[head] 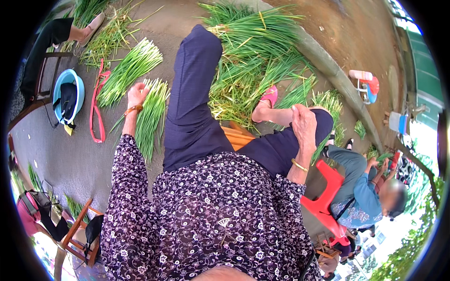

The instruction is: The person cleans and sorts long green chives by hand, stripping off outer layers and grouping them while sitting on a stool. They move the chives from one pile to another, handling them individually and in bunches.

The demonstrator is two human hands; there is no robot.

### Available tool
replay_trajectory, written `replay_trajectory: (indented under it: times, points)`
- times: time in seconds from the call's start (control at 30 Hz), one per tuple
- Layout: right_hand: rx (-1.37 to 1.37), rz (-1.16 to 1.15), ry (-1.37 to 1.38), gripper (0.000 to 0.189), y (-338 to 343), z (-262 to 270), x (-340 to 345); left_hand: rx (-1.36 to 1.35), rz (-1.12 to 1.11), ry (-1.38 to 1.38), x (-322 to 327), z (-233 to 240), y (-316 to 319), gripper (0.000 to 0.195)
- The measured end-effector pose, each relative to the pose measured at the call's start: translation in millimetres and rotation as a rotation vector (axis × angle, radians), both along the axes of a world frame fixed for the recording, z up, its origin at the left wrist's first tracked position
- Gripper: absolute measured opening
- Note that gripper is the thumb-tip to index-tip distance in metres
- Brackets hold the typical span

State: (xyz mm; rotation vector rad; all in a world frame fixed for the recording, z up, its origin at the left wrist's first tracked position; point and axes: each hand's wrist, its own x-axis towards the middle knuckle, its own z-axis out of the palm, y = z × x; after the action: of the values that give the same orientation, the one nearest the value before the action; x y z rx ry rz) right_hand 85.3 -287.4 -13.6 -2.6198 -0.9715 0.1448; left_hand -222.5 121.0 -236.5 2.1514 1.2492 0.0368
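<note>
My left hand, with a brown bracelet at the wrist, is over the root end of a sorted bundle of green stalks on the ground; its fingers are curled, and whether it grips any stalk is not clear. A second sorted bundle lies beyond it, pale ends together. My right hand, a gold bangle at the wrist, is raised above my right knee, fingers bent inward; nothing plainly shows in it. Between and past my knees spreads a large loose heap of long green stalks, with yellowed leaves nearer me.
A red strap and a light blue basin with a dark bag lie at left. Another person's foot is at upper left. A red plastic stool and a seated person in blue are at right. A concrete curb runs behind the heap.
</note>
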Motion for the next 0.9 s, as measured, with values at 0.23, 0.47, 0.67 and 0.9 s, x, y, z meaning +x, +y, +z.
replay_trajectory:
  times: [0.23,0.47,0.67,0.9]
  points:
    - [-0.07,-0.085,0.045,0.018,-15.3,-8.3,7.6,-0.012,0.001,-0.57,127.2,161.6,-7.5,0.025]
    - [-0.005,-0.126,0.014,0.02,-6.4,-3.7,19.9,-0.176,-0.228,-0.845,208.0,233.3,-53.9,0.018]
    - [0.104,-0.135,-0.014,0.017,5.8,-3.8,29.2,-0.446,-0.285,-0.925,238.5,210.1,-84.3,0.02]
    - [0.135,-0.078,-0.004,0.025,23.5,-16.9,41.4,-0.757,-0.107,-0.766,252.3,185.0,-68.6,0.025]
